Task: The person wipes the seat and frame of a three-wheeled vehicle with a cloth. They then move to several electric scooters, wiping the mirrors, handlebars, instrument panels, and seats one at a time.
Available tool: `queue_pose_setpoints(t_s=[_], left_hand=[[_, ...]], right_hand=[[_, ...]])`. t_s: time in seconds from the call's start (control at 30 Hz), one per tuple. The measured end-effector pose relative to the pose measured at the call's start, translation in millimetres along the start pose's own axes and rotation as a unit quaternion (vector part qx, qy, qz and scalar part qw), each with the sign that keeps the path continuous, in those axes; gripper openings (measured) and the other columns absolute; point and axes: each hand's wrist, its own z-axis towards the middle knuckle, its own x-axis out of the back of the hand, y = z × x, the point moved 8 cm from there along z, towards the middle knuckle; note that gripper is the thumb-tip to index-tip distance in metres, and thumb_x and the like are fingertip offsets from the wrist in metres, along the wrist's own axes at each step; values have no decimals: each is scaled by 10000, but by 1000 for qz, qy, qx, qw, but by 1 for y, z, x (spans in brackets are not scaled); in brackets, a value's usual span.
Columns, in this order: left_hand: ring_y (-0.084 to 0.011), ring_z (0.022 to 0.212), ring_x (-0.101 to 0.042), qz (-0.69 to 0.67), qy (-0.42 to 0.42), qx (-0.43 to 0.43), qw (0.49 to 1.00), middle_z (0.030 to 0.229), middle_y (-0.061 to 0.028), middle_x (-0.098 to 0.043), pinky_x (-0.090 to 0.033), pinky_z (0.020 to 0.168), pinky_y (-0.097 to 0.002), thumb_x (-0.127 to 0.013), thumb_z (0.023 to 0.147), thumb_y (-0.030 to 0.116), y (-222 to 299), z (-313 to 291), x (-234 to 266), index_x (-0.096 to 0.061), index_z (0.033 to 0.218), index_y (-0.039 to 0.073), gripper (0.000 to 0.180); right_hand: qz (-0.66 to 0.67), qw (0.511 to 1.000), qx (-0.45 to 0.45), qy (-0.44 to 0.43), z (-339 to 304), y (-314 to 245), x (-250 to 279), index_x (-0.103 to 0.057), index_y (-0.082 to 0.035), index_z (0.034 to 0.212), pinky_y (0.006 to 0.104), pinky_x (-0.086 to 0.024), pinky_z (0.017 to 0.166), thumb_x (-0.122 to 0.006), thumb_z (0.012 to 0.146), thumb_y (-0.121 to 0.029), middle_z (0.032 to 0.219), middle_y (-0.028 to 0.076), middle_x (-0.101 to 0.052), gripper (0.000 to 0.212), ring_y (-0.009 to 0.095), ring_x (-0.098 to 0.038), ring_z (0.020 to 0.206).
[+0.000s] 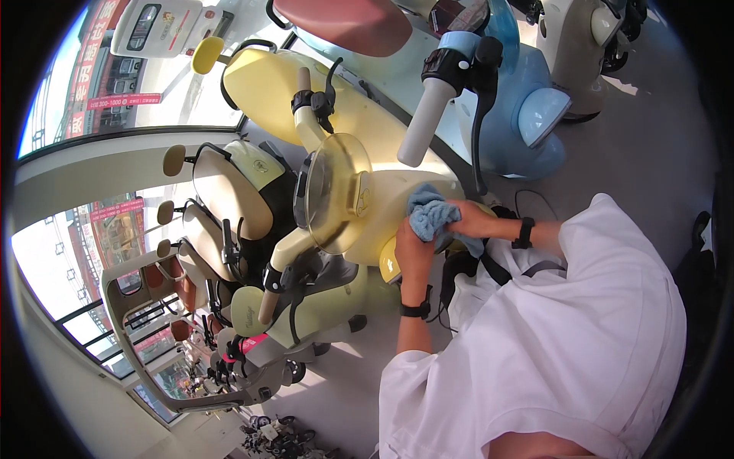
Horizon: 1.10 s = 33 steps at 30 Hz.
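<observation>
From your head camera: your right hand [472,220] is clenched around a blue cloth [430,214], pressing it on the front body of the pale yellow scooter [382,191], just below its round headlight [332,191]. Your left hand [413,249] is touching the scooter's body right beside the cloth; you can't tell from here whether its fingers grip anything. Black bands sit on both your wrists. A white handlebar grip [422,122] juts out above the cloth. A light blue scooter [527,107] stands behind, and cream scooters [229,191] line the window to your left.
</observation>
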Motion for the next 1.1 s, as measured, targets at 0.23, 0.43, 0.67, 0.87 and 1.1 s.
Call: queue_pose_setpoints(t_s=[0.23,0.43,0.67,0.87,1.1], left_hand=[[-385,977,-621,84,187,-10,979,1111,-141,-623,-514,798,-442,-780,758,167,51,45,35,-571,1221,83,515],[-392,1004,-603,123,136,111,977,1124,-143,-599,-500,795,-469,-781,750,255,10,63,29,-542,1181,67,527],[-407,1055,-577,78,167,101,978,1132,-170,-596,-487,834,-471,-781,749,221,2,56,24,-540,1183,43,527],[-411,1057,-578,73,182,76,978,1130,-185,-601,-481,855,-465,-768,762,189,11,62,25,-547,1168,29,489],[-413,1061,-583,47,193,86,976,1126,-207,-607,-476,879,-456,-756,766,146,6,67,26,-552,1145,9,452]], right_hand=[[-66,963,197,170,67,-55,38,-601,-49,1163,408,-483,915,-714,772,-126,1015,165,-645,414,356,-624,1018],[-116,983,137,38,107,-58,26,-640,-66,1090,460,-494,895,-706,744,-209,1033,196,-661,380,406,-609,1001],[-167,964,201,46,106,-68,30,-661,-64,1034,474,-498,873,-699,705,-202,973,200,-685,359,413,-624,950],[-177,959,221,17,127,-55,24,-681,-69,1007,476,-501,862,-692,696,-228,964,211,-684,349,417,-628,930],[-193,958,205,-44,166,-27,9,-678,-56,998,466,-506,855,-670,713,-235,951,214,-685,337,420,-632,923]])
